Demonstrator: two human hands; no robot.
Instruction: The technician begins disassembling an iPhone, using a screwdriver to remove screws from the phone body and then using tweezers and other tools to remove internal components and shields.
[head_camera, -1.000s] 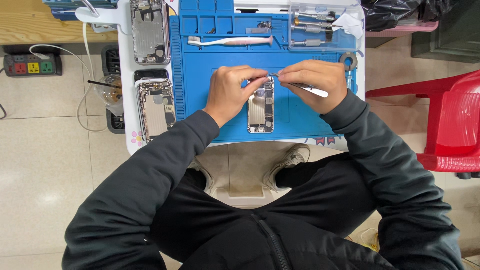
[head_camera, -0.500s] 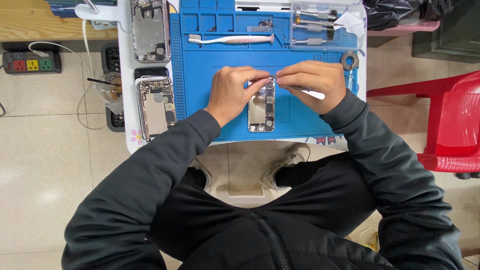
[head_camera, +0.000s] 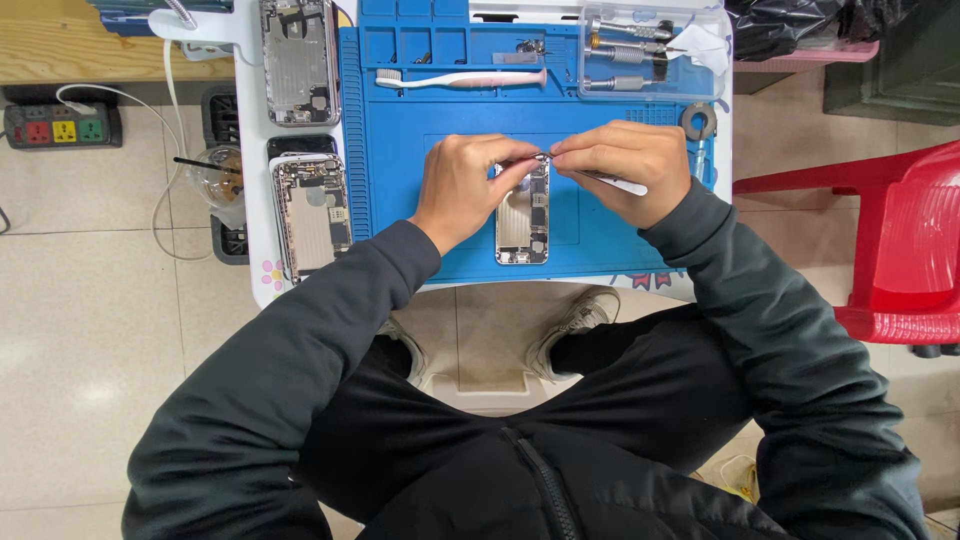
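An opened phone body (head_camera: 522, 222) lies on the blue work mat (head_camera: 400, 130), its inner parts facing up. My left hand (head_camera: 465, 185) rests at the phone's top left, thumb and forefinger pinched on a tiny part at the top edge. My right hand (head_camera: 625, 170) meets it from the right, gripping a thin white-handled tool (head_camera: 615, 182) whose tip touches the same spot. What sits between the fingertips is too small to make out.
Two more opened phone bodies (head_camera: 298, 60) (head_camera: 312, 205) lie left of the mat. A white toothbrush (head_camera: 460, 78) and a clear box of tools (head_camera: 650, 50) sit at the mat's far side. A power strip (head_camera: 60, 125) lies on the floor at left, a red plastic chair (head_camera: 900, 240) at right.
Both hands stay pinched at the phone's top edge, with only slight finger shifts. The phone has not moved.
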